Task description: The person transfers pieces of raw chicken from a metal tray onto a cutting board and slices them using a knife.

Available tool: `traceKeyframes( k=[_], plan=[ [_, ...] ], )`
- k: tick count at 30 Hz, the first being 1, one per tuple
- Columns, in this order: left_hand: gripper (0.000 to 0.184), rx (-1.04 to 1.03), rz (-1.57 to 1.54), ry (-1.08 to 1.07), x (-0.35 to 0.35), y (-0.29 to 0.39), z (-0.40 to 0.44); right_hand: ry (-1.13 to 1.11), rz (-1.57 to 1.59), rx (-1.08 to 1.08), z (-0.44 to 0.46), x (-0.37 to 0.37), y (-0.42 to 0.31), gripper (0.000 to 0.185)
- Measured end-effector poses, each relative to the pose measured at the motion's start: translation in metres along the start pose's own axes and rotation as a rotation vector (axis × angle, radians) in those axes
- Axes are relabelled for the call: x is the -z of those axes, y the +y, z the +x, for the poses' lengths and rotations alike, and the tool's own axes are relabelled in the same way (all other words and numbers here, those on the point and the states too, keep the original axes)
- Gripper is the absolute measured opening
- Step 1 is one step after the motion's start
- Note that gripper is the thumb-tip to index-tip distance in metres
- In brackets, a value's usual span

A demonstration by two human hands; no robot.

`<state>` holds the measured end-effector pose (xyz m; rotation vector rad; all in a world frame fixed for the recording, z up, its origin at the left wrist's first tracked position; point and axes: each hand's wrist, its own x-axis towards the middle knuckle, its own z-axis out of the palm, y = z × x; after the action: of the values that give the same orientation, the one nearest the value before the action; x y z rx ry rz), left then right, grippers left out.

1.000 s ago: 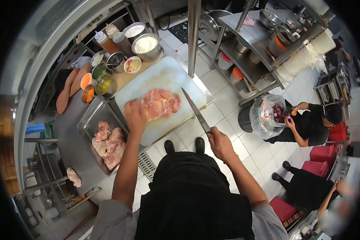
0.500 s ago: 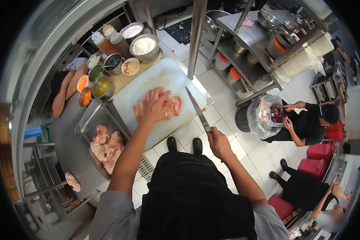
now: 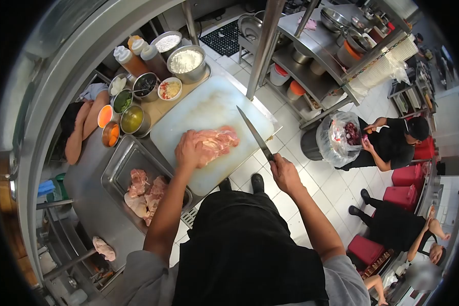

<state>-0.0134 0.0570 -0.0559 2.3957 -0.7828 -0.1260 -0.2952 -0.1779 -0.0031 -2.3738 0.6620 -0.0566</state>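
A piece of raw meat (image 3: 217,145) lies spread on the pale cutting board (image 3: 209,97). My left hand (image 3: 189,148) touches its left end, with fingertips partly hidden against the meat; whether they grip it does not show. Over the board's right edge, my right hand (image 3: 284,173) is closed round the handle of a long knife (image 3: 254,132), its blade pointing up and left, apart from the meat. More raw pieces (image 3: 147,195) sit in a metal tray (image 3: 118,158) at the left, partly behind my left forearm.
Bowls of sauces and a bowl of white powder (image 3: 186,61) stand behind the board, beside squeeze bottles (image 3: 131,62). A small meat piece (image 3: 104,248) lies at the counter's near edge. A metal post (image 3: 262,51) rises beyond the board. Other people work at the right.
My left hand pressed on the middle of the meat half a second ago and is now at its left end. My right hand still holds the knife, slightly farther right.
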Motion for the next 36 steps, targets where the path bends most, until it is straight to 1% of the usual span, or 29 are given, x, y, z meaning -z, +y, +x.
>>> traceKeyframes(
  k=[1, 4, 7, 10, 13, 16, 19, 21, 22, 25, 26, 28, 31, 33, 35, 36],
  plan=[
    [0.045, -0.019, -0.003, 0.051, 0.011, 0.005, -0.002, 0.013, 0.001, 0.014, 0.0, -0.002, -0.004, 0.02],
    [0.043, -0.272, 0.115, 0.254, 0.036, 0.045, -0.001, 0.024, -0.022, 0.047, 0.001, -0.006, -0.013, 0.02],
    [0.034, -0.348, -0.017, 0.146, 0.013, 0.072, -0.002, -0.01, -0.09, 0.045, 0.004, -0.007, -0.003, 0.019],
    [0.024, -0.265, 0.039, 0.016, -0.031, 0.082, 0.006, -0.023, -0.134, 0.069, 0.013, -0.001, 0.005, 0.02],
    [0.022, -0.355, -0.077, 0.032, -0.052, 0.08, 0.007, 0.002, -0.111, 0.158, 0.019, 0.007, -0.001, 0.022],
    [0.022, -0.407, -0.06, 0.207, -0.04, 0.083, -0.003, -0.13, -0.208, 0.145, 0.031, 0.006, 0.002, 0.025],
    [0.024, -0.277, 0.037, 0.257, -0.038, 0.091, -0.011, -0.174, -0.243, 0.193, 0.045, 0.01, 0.008, 0.026],
    [0.024, -0.21, 0.01, 0.282, -0.048, 0.096, -0.01, -0.171, -0.218, 0.256, 0.056, 0.011, 0.004, 0.026],
    [0.024, -0.18, -0.003, 0.3, -0.054, 0.098, -0.007, -0.166, -0.207, 0.29, 0.065, 0.011, 0.001, 0.026],
    [0.024, -0.093, 0.133, 0.291, -0.067, 0.104, -0.005, -0.206, -0.271, 0.403, 0.089, 0.003, -0.002, 0.026],
    [0.025, -0.083, 0.137, 0.318, -0.07, 0.104, -0.004, -0.193, -0.288, 0.485, 0.095, 0.001, 0.0, 0.025],
    [0.025, -0.061, 0.145, 0.366, -0.073, 0.108, -0.004, -0.246, -0.344, 0.465, 0.095, 0.011, 0.001, 0.024],
    [0.025, -0.006, 0.154, 0.353, -0.078, 0.108, -0.003, -0.312, -0.383, 0.438, 0.081, 0.039, 0.011, 0.024],
    [0.025, -0.013, 0.155, 0.374, -0.082, 0.104, -0.004, -0.355, -0.411, 0.407, 0.068, 0.054, 0.024, 0.024],
    [0.024, -0.016, 0.146, 0.382, -0.082, 0.103, -0.002, -0.401, -0.457, 0.359, 0.064, 0.058, 0.033, 0.023],
    [0.024, -0.013, 0.138, 0.376, -0.081, 0.103, -0.003, -0.376, -0.412, 0.393, 0.068, 0.049, 0.04, 0.02]
  ],
)
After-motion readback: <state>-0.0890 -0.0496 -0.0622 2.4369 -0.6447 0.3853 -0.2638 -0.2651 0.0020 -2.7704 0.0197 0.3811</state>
